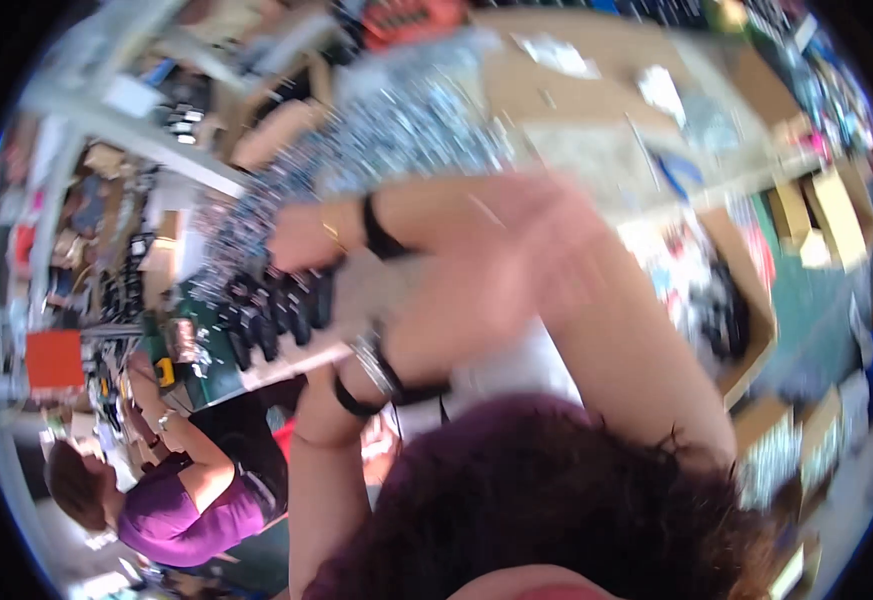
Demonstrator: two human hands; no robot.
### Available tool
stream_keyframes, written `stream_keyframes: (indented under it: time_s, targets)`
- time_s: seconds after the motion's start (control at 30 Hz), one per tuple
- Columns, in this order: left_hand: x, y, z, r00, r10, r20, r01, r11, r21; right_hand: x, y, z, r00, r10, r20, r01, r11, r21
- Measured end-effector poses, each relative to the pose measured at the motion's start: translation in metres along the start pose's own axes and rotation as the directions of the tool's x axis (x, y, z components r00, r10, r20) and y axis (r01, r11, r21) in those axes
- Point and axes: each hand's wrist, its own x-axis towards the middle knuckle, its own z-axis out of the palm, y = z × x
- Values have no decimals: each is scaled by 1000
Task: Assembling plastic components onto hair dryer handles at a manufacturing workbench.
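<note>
Cluttered workshop all round, smeared by motion and tipped at an angle. A long desk (596, 110) runs across the upper part of the view, and brown cardboard boxes (836, 215) stand along the far right.

Both forearms are raised and crossed close to the camera. The right grip (301, 240), wearing a gold bangle and a black band at the wrist, sits just above the rows of black moulded plastic parts (271, 310). Its fingers look curled, but the blur hides whether they hold anything. The left grip (476, 290) is a pale smear beyond a wrist with silver bracelets and a black band, so I cannot tell if it is released or clenched.

The black parts stand directly below the right grip, on a dark green mat (206, 360). Above that grip spreads a wide heap of small silvery metal pieces (396, 140).

The work looks paused between handlings, with nothing clearly grasped. Picking up a black part would call for lowering the right grip a little and steadying it first.

Below and left of the grips, a co-worker in a purple top (181, 515) bends over the same desk, near an orange square block (54, 358).
</note>
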Motion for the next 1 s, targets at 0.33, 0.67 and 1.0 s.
stream_keyframes:
  time_s: [0.33, 0.67, 1.0]
  targets:
    - [11, -67, -100, 954, -297, 37, 165, 625, 763, -15, -9, -27, 957, 143, 251, -192, 964, 183]
    - [161, -178, -389, 473, 583, -660, 385, 537, 751, -147, -19, -129, 925, 378, 43, -369, 864, 342]
    - [223, -177, -378, 404, 256, -878, 761, 438, 478, -183, -4, -110, 873, 487, 12, -448, 794, 410]
